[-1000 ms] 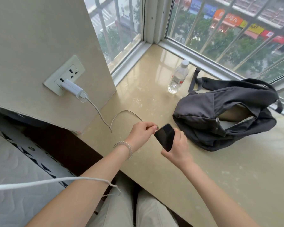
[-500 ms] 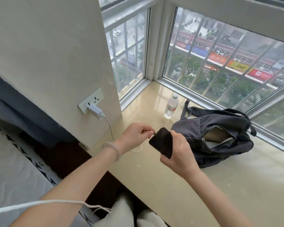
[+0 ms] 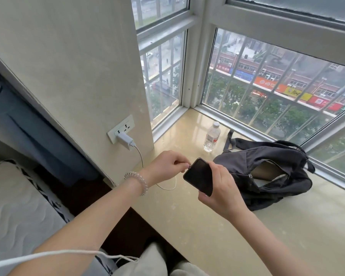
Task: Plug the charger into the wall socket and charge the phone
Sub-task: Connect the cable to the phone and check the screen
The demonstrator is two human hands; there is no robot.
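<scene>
A white charger (image 3: 125, 138) sits plugged into the white wall socket (image 3: 121, 128) on the beige wall. Its white cable (image 3: 141, 157) drops down, loops over the sill and runs up to my left hand (image 3: 168, 166), which pinches the cable's plug end. The plug tip touches the end of a black phone (image 3: 199, 176), whose screen is dark. My right hand (image 3: 220, 191) grips the phone from below and the right, above the sill.
A clear water bottle (image 3: 212, 136) stands on the glossy beige window sill (image 3: 287, 226) near the corner. An open black backpack (image 3: 267, 172) lies to the right of the phone. Barred windows line the sill. A mattress (image 3: 18, 206) lies at lower left.
The camera has tilted up and pulled back, showing more window. Both hands keep the plug and phone together, and the plug tip now meets the phone's end.
</scene>
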